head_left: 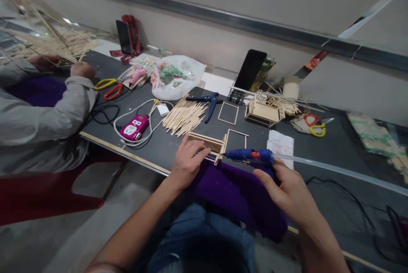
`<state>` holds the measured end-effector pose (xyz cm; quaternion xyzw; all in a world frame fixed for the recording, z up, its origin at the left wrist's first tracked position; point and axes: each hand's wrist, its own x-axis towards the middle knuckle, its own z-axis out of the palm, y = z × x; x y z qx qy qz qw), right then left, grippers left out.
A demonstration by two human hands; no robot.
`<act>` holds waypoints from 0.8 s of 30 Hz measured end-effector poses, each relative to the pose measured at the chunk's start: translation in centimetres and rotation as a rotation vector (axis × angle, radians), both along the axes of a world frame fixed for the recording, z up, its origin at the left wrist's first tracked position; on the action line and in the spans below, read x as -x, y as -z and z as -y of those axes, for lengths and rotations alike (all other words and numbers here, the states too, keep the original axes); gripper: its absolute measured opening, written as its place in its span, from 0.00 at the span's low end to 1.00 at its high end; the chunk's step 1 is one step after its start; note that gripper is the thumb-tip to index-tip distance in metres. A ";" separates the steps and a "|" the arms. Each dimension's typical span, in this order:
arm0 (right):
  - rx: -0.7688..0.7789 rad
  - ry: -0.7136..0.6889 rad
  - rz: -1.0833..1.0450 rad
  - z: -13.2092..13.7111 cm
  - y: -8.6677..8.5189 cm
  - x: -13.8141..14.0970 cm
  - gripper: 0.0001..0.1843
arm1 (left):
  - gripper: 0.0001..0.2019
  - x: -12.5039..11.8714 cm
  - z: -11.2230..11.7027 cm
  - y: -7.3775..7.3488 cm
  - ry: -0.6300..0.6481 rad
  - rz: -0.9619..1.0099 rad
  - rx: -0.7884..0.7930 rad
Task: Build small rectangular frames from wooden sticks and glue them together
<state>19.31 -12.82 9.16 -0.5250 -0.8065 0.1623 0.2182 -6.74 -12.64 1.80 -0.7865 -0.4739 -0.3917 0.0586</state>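
My left hand is closed on the left end of a small wooden stick frame at the table's front edge. My right hand grips a blue hot glue gun, its nozzle pointing left at the frame's right corner. Whether the tip touches the wood I cannot tell. A long clear glue stick runs out of the gun's back to the right. Just beyond the frame lie a loose pile of thin wooden sticks and two flat stick rectangles, one farther back and one nearer.
Behind are blue cutters, a white plastic bag, a propped phone and a stick-built model. A magenta power socket with a white cable lies left. At far left a co-worker's hand handles sticks. Purple cloth covers my lap.
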 end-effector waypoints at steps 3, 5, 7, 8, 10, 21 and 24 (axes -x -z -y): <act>0.014 -0.006 -0.012 -0.2 0.0 0.2 0.17 | 0.12 0.0 0.0 0.1 -0.004 -0.002 -0.006; 0.025 -0.004 -0.011 -0.4 0.0 0.3 0.16 | 0.12 0.0 -0.1 0.2 -0.003 -0.005 -0.014; 0.033 0.003 -0.008 -0.5 0.0 0.3 0.16 | 0.12 0.0 -0.1 0.2 -0.003 -0.010 -0.019; 0.039 0.002 -0.006 -0.6 0.0 0.3 0.17 | 0.12 0.0 -0.1 0.3 -0.004 -0.011 -0.018; 0.049 -0.004 -0.005 -0.6 0.0 0.2 0.17 | 0.13 0.0 -0.1 0.3 -0.009 -0.013 -0.009; 0.006 -0.045 0.017 0.1 -0.2 -0.2 0.17 | 0.13 0.0 0.0 0.1 0.002 -0.014 0.006; -0.007 -0.017 0.004 0.0 0.0 -0.2 0.17 | 0.13 0.0 0.0 0.1 -0.003 -0.008 0.010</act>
